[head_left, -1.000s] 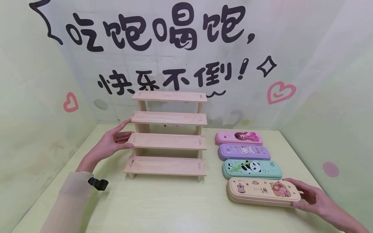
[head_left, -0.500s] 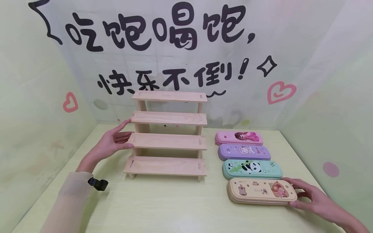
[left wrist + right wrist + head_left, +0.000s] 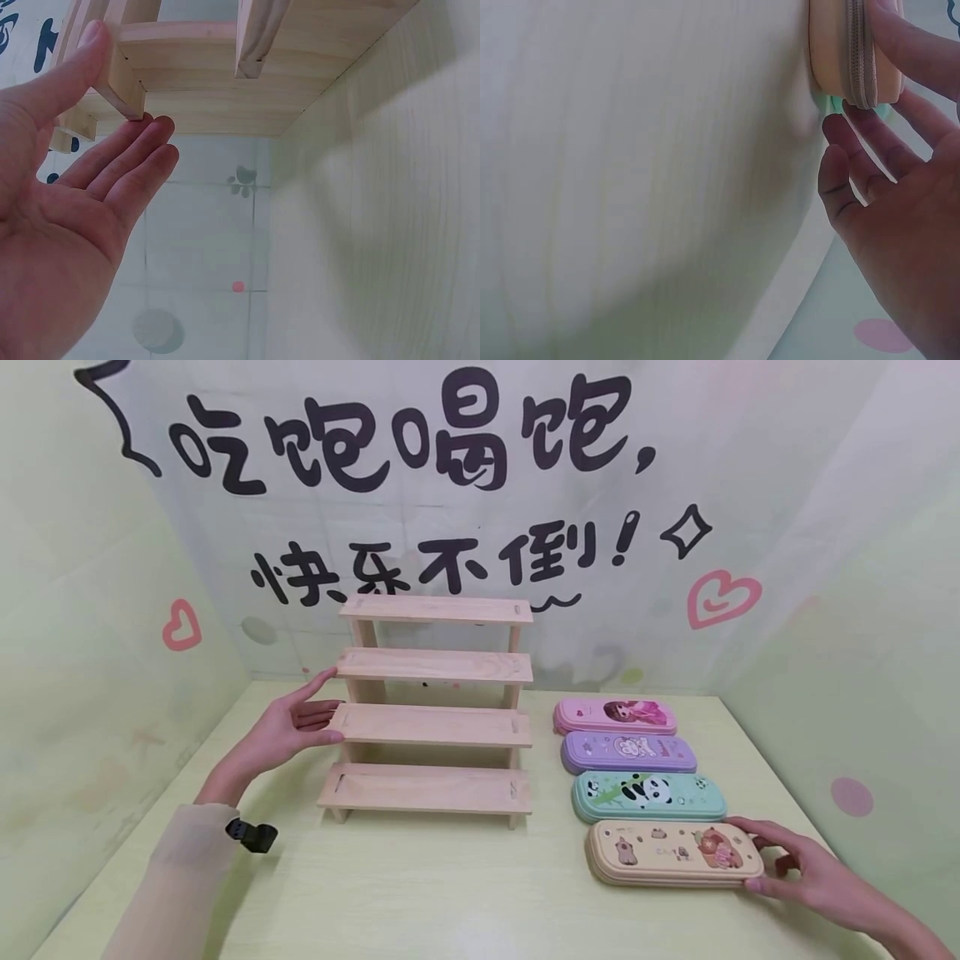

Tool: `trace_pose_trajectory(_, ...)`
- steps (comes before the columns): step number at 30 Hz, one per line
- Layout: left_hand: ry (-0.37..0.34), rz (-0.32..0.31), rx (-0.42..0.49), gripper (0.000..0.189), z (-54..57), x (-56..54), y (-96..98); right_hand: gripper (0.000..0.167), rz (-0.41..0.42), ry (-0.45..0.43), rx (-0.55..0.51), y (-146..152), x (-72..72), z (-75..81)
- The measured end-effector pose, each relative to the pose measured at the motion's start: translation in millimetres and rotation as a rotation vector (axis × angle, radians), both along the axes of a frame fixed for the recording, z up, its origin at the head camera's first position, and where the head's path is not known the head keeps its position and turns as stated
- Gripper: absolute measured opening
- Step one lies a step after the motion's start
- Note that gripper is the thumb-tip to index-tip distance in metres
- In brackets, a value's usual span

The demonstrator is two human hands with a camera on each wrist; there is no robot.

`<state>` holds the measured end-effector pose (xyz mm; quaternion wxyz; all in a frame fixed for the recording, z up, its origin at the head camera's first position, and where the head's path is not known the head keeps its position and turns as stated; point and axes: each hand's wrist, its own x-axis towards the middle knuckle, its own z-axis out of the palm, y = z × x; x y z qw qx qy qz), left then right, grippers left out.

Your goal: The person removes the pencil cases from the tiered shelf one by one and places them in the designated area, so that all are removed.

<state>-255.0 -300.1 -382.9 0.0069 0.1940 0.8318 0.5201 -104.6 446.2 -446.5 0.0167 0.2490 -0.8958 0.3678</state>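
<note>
A four-tier wooden display stand (image 3: 431, 724) stands left of centre in the head view. My left hand (image 3: 281, 727) touches its left end, with thumb and index finger at separate boards. Seen from the left wrist, the fingers of that hand (image 3: 82, 217) are mostly straight, reaching to the wooden board ends. On the table at the right lies a cream pencil case (image 3: 660, 853) with cartoon animal pictures. My right hand (image 3: 802, 872) pinches its right end, thumb at the front and index finger behind. The case's zipper (image 3: 861, 60) shows in the right wrist view, where the other fingers spread below.
Behind the cream case lie a green panda pencil case (image 3: 600, 797), a purple one (image 3: 592, 752) and a pink one (image 3: 585, 714), in a row going back. Printed cloth walls (image 3: 420, 510) enclose the pale table (image 3: 390, 893) at the back and sides.
Over the first half second the cream pencil case shifted slightly left, my right hand moving with it; since then it has stayed put. My left hand and the stand have not moved.
</note>
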Motion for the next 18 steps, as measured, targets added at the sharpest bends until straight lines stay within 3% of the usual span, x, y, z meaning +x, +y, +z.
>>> trace_pose_trajectory(12, 0.003, -0.003, -0.027, 0.103, -0.5, -0.5, -1.7, 0.082, -0.028, -0.018, -0.013, -2.7, 0.8, 1.0)
trace_pose_trajectory(15, 0.005, -0.006, -0.029, 0.103, -1.0, -0.9, -2.2, 0.085, -0.036, 0.022, -0.002, -2.6, 1.2, 2.4)
trace_pose_trajectory(18, 0.020, -0.009, -0.051, 0.104, -2.0, -0.7, -3.1, 0.087, -0.097, 0.072, 0.039, -4.7, 3.1, 9.0)
